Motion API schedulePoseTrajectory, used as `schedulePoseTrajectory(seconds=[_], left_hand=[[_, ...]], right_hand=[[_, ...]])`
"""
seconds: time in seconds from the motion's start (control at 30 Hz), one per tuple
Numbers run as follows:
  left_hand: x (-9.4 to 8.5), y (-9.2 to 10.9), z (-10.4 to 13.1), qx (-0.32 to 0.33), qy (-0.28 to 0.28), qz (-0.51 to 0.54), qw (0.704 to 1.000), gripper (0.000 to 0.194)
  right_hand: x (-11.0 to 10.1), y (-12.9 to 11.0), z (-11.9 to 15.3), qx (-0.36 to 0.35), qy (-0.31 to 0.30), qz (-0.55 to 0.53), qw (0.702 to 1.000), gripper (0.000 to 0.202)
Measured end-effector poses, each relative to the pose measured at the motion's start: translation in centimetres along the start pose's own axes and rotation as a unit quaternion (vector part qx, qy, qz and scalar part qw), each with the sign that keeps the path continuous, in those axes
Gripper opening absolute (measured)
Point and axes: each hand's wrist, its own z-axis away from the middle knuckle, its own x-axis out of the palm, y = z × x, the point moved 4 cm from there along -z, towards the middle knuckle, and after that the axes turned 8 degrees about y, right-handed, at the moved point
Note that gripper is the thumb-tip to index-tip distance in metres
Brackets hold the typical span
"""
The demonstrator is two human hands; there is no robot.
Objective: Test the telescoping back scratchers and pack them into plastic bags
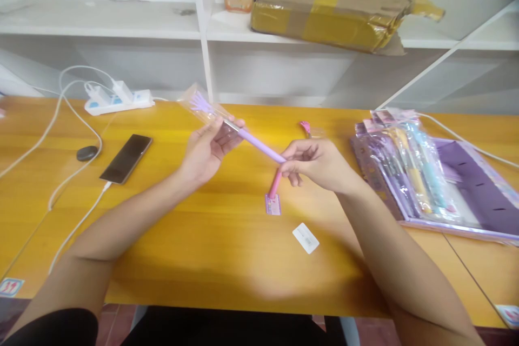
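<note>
A purple back scratcher [259,146] with a hand-shaped head is held slantwise above the table. Clear plastic film surrounds its head end, and a short metal section shows below the head. My left hand [213,143] grips it near that metal part, thumb on top. At the lower end of the handle, my right hand [312,162] pinches it between thumb and fingers. A pink back scratcher [275,184] lies on the table beneath my right hand, which hides its middle. A small printed card [273,205] is at its near end. Closer to me lies a white card [306,238].
On the right, a purple box [478,189] has several bagged back scratchers [413,173] across its left side. A phone [126,158] on a white cable, a dark oval object [86,153] and a power strip [119,102] are left. A taped parcel [328,13] sits on the shelf.
</note>
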Motion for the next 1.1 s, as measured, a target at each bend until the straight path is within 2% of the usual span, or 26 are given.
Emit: schedulePoseTrajectory(seconds=[0.2, 0.27, 0.33, 0.43, 0.5, 0.7, 0.83, 0.93, 1.1], left_hand=[[0.7, -2.0, 1.6, -0.03, -0.052, -0.034, 0.998, 0.032], [1.0, -2.5, 2.1, -0.039, -0.077, -0.043, 0.995, 0.037], [1.2, -3.2, 2.7, -0.05, -0.101, -0.054, 0.992, 0.041], [1.1, -4.5, 3.4, -0.07, -0.124, -0.084, 0.986, 0.041], [0.8, -5.4, 3.7, -0.082, -0.127, -0.102, 0.983, 0.04], [0.1, -6.7, 3.3, -0.132, -0.137, -0.126, 0.974, 0.043], [0.2, -6.4, 2.6, -0.144, -0.153, -0.145, 0.967, 0.047], [0.2, -6.0, 2.4, -0.138, -0.162, -0.167, 0.963, 0.049], [0.3, -5.5, 2.3, -0.116, -0.157, -0.158, 0.968, 0.062]], right_hand=[[1.4, 1.3, 0.2, 0.028, 0.006, 0.045, 0.999, 0.06], [1.7, 1.5, 0.3, 0.006, 0.022, 0.083, 0.996, 0.064], [1.7, 1.3, 0.3, -0.056, 0.057, 0.134, 0.988, 0.066], [1.8, 0.9, 0.3, -0.156, 0.104, 0.211, 0.959, 0.068], [2.0, 0.9, 0.4, -0.189, 0.118, 0.261, 0.939, 0.07], [2.7, 1.6, 1.0, -0.218, 0.137, 0.444, 0.858, 0.07], [3.4, 2.1, 1.2, -0.231, 0.137, 0.494, 0.827, 0.067], [3.6, 2.3, 1.0, -0.223, 0.134, 0.501, 0.825, 0.068], [2.2, 1.8, 0.8, -0.221, 0.058, 0.435, 0.871, 0.076]])
